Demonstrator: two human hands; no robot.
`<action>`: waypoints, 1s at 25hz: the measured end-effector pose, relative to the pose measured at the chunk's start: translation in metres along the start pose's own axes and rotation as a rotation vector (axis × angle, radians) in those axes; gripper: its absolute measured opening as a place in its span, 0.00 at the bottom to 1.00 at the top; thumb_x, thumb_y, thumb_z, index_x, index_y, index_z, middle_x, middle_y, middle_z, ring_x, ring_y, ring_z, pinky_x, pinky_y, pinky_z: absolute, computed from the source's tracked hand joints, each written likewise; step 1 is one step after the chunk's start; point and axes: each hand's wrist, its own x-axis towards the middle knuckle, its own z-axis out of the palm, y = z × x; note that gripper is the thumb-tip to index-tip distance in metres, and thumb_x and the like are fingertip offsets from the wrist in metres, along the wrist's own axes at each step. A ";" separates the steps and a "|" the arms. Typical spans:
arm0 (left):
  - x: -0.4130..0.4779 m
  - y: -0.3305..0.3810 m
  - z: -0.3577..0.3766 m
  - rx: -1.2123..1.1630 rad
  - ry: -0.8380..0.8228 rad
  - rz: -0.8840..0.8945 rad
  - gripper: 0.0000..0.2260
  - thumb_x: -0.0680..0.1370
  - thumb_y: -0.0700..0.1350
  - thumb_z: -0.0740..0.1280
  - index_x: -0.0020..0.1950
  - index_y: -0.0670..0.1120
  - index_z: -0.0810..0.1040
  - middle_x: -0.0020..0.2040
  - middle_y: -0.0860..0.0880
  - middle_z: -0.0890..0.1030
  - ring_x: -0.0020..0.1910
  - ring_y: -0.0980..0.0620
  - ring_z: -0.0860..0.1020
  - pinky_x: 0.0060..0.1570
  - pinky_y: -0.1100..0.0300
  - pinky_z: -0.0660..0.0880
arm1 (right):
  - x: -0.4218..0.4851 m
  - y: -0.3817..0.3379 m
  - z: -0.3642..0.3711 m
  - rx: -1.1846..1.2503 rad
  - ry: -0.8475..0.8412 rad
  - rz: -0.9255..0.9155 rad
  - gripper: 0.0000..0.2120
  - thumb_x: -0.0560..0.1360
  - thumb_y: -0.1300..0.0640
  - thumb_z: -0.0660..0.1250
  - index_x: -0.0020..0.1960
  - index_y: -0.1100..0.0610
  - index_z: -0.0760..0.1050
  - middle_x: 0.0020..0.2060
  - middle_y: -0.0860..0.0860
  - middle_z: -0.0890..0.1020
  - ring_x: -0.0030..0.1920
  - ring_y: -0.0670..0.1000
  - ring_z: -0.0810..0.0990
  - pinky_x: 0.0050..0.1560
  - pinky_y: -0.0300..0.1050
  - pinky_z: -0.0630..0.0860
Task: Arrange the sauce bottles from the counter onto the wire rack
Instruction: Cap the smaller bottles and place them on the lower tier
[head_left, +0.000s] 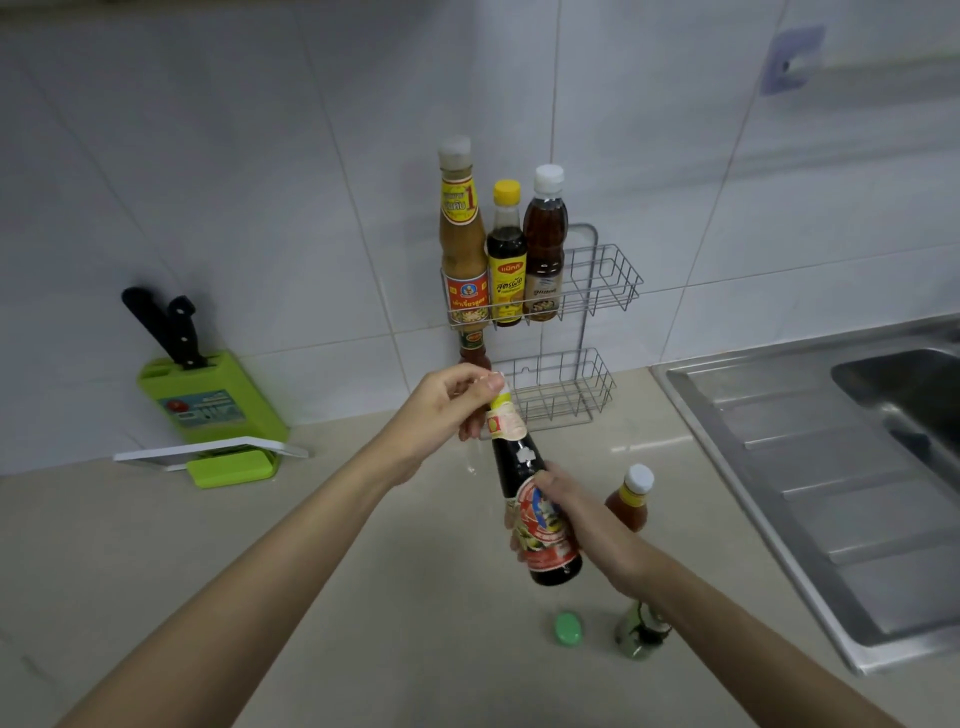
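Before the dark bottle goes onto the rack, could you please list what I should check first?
1. Hold: the right hand wraps the dark bottle at its label and the left hand pinches its top: ok.
2. Cap closed: hidden under the left hand's fingers: cannot tell.
3. Room on the wire rack: the upper tier is open to the right of the brown bottle: ok.
4. Bottle upright for placing: it is tilted, top toward the rack: not ok.
5. Counter cleared: the small white-capped bottle stands beside the right hand: not ok.
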 end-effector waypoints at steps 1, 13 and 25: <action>0.003 -0.001 0.002 -0.048 0.014 -0.014 0.18 0.80 0.48 0.64 0.52 0.32 0.77 0.32 0.45 0.75 0.28 0.55 0.70 0.29 0.63 0.65 | 0.005 -0.003 0.003 -0.120 0.059 -0.065 0.15 0.80 0.47 0.58 0.62 0.54 0.68 0.48 0.55 0.82 0.47 0.52 0.83 0.51 0.47 0.80; 0.071 -0.009 0.001 0.421 0.126 0.031 0.11 0.75 0.49 0.71 0.51 0.43 0.80 0.48 0.45 0.80 0.44 0.47 0.81 0.44 0.52 0.82 | 0.109 -0.057 -0.043 -0.981 0.130 -0.074 0.29 0.77 0.60 0.64 0.75 0.54 0.59 0.65 0.60 0.71 0.65 0.61 0.72 0.67 0.54 0.70; 0.102 -0.059 0.025 0.434 0.351 0.057 0.14 0.75 0.48 0.72 0.60 0.46 0.79 0.52 0.47 0.79 0.51 0.51 0.76 0.51 0.58 0.76 | 0.163 -0.047 -0.073 -0.732 0.173 -0.032 0.33 0.74 0.75 0.55 0.75 0.53 0.59 0.68 0.57 0.72 0.68 0.56 0.71 0.69 0.53 0.69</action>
